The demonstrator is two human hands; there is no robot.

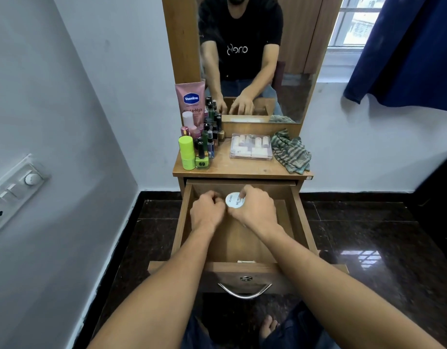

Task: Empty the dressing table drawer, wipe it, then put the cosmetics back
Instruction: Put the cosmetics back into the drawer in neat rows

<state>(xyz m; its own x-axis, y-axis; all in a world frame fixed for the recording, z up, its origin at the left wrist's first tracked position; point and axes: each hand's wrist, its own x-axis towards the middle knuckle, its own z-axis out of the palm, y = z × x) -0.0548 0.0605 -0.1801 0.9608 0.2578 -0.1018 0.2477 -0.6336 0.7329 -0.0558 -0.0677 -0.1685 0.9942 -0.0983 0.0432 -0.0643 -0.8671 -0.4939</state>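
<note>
Desk crowded; emptying drawer: right hand grips white jar, left hand fisted, contents unclear; next, lift jar out.

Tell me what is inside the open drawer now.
In the drawer both hands are at work: the right hand holds a round white jar; the left hand is closed, its contents hidden. The visible wooden bottom is bare; under the hands is covered.

Walls: pale blue-grey wall around me, a switch panel on my left.
Floor: dark polished stone floor, reflecting window light.
Window: barred window upper right, a navy curtain beside it.
Mirror: wood-framed mirror ahead.
</note>
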